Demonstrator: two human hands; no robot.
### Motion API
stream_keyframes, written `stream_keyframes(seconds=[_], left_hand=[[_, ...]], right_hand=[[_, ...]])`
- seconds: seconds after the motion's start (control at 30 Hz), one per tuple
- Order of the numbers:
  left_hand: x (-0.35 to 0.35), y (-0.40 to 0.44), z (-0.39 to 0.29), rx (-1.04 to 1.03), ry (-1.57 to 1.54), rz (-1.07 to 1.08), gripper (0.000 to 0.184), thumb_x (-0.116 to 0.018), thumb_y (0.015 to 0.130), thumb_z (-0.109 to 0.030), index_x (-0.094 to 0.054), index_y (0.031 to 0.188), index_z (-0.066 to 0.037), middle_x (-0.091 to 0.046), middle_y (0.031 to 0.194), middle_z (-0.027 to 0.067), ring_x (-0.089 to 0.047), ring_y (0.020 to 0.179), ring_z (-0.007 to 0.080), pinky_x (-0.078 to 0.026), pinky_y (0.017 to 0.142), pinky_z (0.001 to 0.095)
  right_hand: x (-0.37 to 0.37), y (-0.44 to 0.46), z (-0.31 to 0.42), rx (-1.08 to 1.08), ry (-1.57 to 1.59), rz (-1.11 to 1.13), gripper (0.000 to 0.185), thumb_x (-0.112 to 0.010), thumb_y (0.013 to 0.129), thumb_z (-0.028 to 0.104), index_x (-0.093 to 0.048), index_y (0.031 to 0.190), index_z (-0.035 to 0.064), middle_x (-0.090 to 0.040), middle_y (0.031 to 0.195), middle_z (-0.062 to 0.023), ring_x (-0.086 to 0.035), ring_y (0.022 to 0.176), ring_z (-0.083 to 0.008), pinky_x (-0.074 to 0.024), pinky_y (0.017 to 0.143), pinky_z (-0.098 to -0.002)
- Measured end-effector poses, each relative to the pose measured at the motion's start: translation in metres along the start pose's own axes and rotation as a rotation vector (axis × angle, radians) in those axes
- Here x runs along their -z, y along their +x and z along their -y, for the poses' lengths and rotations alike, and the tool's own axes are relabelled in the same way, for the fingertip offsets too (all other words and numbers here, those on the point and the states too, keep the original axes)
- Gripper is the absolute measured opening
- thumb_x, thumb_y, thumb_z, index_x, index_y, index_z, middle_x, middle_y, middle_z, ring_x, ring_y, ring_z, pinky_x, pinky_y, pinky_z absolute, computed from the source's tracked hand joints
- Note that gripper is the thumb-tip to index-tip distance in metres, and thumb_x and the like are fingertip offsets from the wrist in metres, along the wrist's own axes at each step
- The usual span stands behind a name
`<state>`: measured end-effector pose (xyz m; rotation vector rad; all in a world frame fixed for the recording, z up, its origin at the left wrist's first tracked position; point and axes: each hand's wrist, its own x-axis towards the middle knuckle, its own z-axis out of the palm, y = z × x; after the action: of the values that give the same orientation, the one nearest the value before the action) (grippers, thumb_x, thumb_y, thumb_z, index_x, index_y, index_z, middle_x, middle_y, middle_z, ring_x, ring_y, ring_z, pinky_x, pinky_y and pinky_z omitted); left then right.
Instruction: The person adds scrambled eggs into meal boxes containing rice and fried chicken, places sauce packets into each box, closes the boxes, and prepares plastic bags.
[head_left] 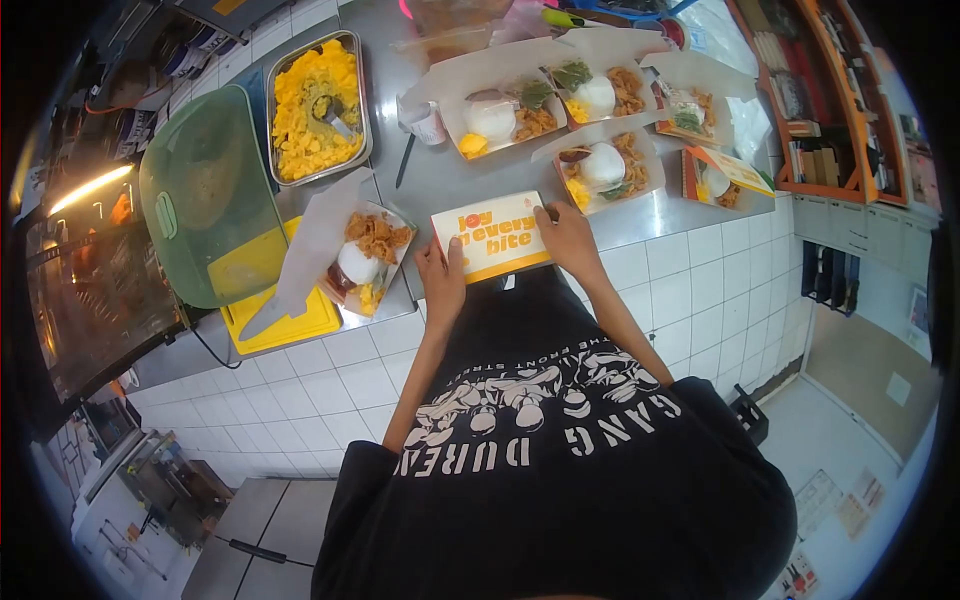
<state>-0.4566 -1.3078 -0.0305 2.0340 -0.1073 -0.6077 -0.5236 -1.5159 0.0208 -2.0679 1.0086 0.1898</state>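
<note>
A closed white and yellow food box with orange lettering is at the counter's near edge, in front of my body. My left hand grips its left side, thumb on the lid. On the right side, my right hand holds the box near its upper corner. Left of my hands stands an open box with rice, fried pieces and yellow egg, its paper lid folded back. What the closed box contains is hidden.
Several open boxes of rice and toppings line the back right. A metal tray of scrambled egg stands at the back left, beside a translucent green lid and a yellow board. Shelves stand at right.
</note>
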Motion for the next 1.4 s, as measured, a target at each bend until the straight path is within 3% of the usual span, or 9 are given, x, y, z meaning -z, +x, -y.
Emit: stream_keyframes(seconds=[0.3, 0.37, 0.7, 0.8, 0.9, 1.1, 1.17, 1.27, 1.4], left_hand=[[-0.005, -0.002, 0.016, -0.070, -0.051, 0.033, 0.053, -0.044, 0.104, -0.037, -0.043, 0.140, 0.001, -0.039, 0.134, 0.0224, -0.037, 0.129, 0.0343, -0.032, 0.109, 0.0415], [-0.007, 0.000, 0.017, -0.057, -0.082, 0.031, 0.053, -0.044, 0.104, -0.037, -0.042, 0.142, 0.001, -0.038, 0.134, 0.0221, -0.036, 0.129, 0.0341, -0.031, 0.109, 0.0418], [-0.014, -0.001, 0.026, -0.084, -0.076, -0.005, 0.055, -0.043, 0.104, -0.038, -0.038, 0.145, 0.000, -0.035, 0.136, 0.0213, -0.037, 0.129, 0.0339, -0.032, 0.108, 0.0410], [-0.013, -0.001, 0.029, -0.085, -0.057, 0.012, 0.054, -0.043, 0.105, -0.036, -0.038, 0.145, 0.000, -0.035, 0.136, 0.0212, -0.037, 0.129, 0.0334, -0.032, 0.108, 0.0402], [-0.014, -0.002, 0.031, -0.068, -0.122, 0.012, 0.053, -0.042, 0.105, -0.035, -0.039, 0.144, 0.000, -0.035, 0.136, 0.0210, -0.037, 0.129, 0.0333, -0.032, 0.109, 0.0399], [-0.016, -0.004, 0.033, -0.066, -0.143, -0.010, 0.052, -0.042, 0.105, -0.034, -0.039, 0.143, 0.002, -0.035, 0.136, 0.0210, -0.037, 0.130, 0.0336, -0.032, 0.109, 0.0402], [-0.017, -0.004, 0.032, -0.090, -0.089, -0.007, 0.052, -0.042, 0.105, -0.034, -0.038, 0.143, 0.002, -0.035, 0.136, 0.0210, -0.037, 0.130, 0.0337, -0.032, 0.109, 0.0404], [-0.018, -0.002, 0.035, -0.095, -0.070, -0.015, 0.052, -0.041, 0.105, -0.034, -0.039, 0.142, 0.002, -0.035, 0.136, 0.0212, -0.038, 0.129, 0.0338, -0.032, 0.109, 0.0409], [-0.015, -0.005, 0.030, -0.032, -0.162, 0.002, 0.052, -0.040, 0.106, -0.035, -0.040, 0.140, 0.003, -0.034, 0.136, 0.0211, -0.039, 0.128, 0.0338, -0.031, 0.109, 0.0409]], right_hand=[[-0.014, -0.011, 0.001, -0.093, 0.120, -0.043, 0.051, -0.056, 0.096, 0.038, -0.058, 0.120, -0.0065, -0.065, 0.108, -0.0314, -0.062, 0.104, -0.0450, -0.0480, 0.090, -0.0476], [-0.022, -0.021, 0.005, -0.034, 0.102, -0.212, 0.044, -0.053, 0.097, 0.034, -0.057, 0.118, -0.0045, -0.065, 0.101, -0.0323, -0.062, 0.098, -0.0472, -0.0474, 0.087, -0.0509], [-0.024, -0.009, -0.008, -0.006, 0.137, -0.195, 0.042, -0.047, 0.100, 0.034, -0.062, 0.114, -0.0027, -0.068, 0.097, -0.0275, -0.064, 0.095, -0.0449, -0.0497, 0.083, -0.0464], [-0.013, -0.005, -0.003, -0.066, 0.118, -0.112, 0.040, -0.053, 0.097, 0.033, -0.061, 0.115, -0.0019, -0.068, 0.097, -0.0276, -0.064, 0.094, -0.0453, -0.0482, 0.086, -0.0497], [-0.008, -0.010, 0.006, -0.128, 0.230, -0.031, 0.047, -0.062, 0.092, 0.035, -0.057, 0.121, -0.0019, -0.065, 0.109, -0.0281, -0.063, 0.103, -0.0424, -0.0468, 0.090, -0.0488], [-0.030, -0.011, -0.010, 0.158, -0.223, -0.384, 0.059, -0.064, 0.091, 0.036, -0.049, 0.131, -0.0052, -0.059, 0.120, -0.0313, -0.058, 0.115, -0.0368, -0.0433, 0.099, -0.0419], [-0.042, -0.001, -0.022, 0.087, 0.137, -0.226, 0.056, -0.064, 0.090, 0.036, -0.053, 0.128, -0.0033, -0.059, 0.120, -0.0298, -0.057, 0.113, -0.0416, -0.0438, 0.096, -0.0480], [-0.018, -0.004, -0.011, -0.018, 0.264, -0.038, 0.056, -0.064, 0.089, 0.039, -0.057, 0.123, -0.0058, -0.065, 0.109, -0.0270, -0.063, 0.104, -0.0394, -0.0476, 0.091, -0.0451], [-0.002, -0.007, -0.009, -0.079, 0.175, -0.071, 0.056, -0.066, 0.087, 0.041, -0.062, 0.116, -0.0073, -0.068, 0.100, -0.0250, -0.066, 0.096, -0.0374, -0.0504, 0.086, -0.0418]])
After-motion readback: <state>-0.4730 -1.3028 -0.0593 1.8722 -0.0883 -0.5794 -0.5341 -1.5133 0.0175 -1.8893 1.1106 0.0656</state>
